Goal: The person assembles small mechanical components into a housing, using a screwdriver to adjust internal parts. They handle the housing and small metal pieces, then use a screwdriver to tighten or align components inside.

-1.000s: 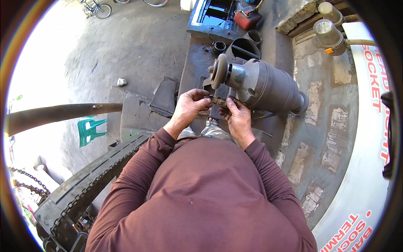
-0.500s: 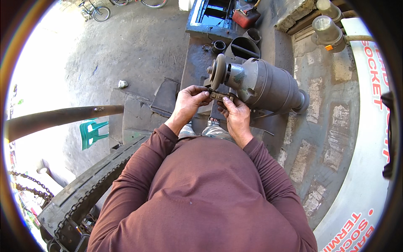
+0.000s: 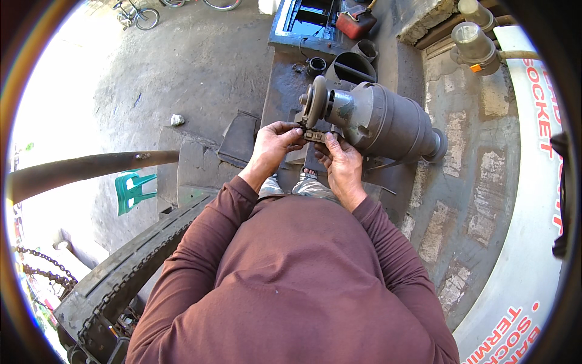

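Between my hands is a small flat metal piece (image 3: 314,135) with square recesses along it. My left hand (image 3: 276,144) pinches its left end between thumb and fingers. The thumb and fingers of my right hand (image 3: 341,161) close on its right end. Just beyond the piece stands the round wheel (image 3: 316,102) of a bench grinder, with the piece's far edge at or very near the wheel's lower rim; I cannot tell if they touch. The grinder's grey motor body (image 3: 388,121) lies right of the wheel. Whether the wheel spins cannot be made out.
Beyond the grinder are an open metal cylinder (image 3: 350,70), a small black can (image 3: 315,67), a blue-framed box (image 3: 306,41) and a red jug (image 3: 355,24). A thick pipe (image 3: 97,170) and a green plastic chair (image 3: 132,192) are at left. A chain (image 3: 124,282) hangs lower left.
Both hands have shifted very slightly away from me with the metal piece, its near face tilting a little. The grip stays the same.
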Available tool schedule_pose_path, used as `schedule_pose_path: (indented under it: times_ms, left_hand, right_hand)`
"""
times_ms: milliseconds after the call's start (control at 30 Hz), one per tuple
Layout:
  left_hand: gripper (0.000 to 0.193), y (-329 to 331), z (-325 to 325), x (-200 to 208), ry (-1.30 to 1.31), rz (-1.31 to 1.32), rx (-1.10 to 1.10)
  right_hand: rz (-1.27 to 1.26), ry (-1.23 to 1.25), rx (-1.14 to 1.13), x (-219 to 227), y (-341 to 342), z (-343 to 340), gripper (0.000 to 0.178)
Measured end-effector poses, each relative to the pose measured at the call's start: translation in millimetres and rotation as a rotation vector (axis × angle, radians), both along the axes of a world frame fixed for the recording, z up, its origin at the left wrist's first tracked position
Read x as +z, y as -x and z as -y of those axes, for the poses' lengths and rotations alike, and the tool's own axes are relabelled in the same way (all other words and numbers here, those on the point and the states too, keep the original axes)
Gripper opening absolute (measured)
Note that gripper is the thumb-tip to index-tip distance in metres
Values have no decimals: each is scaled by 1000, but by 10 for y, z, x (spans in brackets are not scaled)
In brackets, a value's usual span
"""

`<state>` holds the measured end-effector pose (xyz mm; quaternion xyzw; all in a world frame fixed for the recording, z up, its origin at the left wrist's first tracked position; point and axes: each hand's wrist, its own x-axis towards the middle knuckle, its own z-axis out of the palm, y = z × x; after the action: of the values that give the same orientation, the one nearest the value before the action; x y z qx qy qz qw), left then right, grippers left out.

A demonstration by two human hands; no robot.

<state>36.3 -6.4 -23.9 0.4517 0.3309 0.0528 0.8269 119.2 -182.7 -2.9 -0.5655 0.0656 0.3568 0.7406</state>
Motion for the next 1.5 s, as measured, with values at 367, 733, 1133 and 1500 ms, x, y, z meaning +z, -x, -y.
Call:
schedule_pose_path:
  times_ms: [367, 733, 1133, 1500]
  left_hand:
    - [29, -22, -12, 55, 33, -33, 7]
    - [30, -30, -45, 32, 44, -24, -11]
    - [27, 343, 67, 179, 14, 62, -46]
    - [47, 507, 21, 287, 6, 91, -83]
  right_hand:
    - [-39, -66, 9, 40, -12, -5, 37]
    - [-82, -102, -34, -10, -20, 0, 35]
    - [35, -169, 151, 113, 82, 370, 58]
    - [-11, -140, 206, 172, 108, 350, 52]
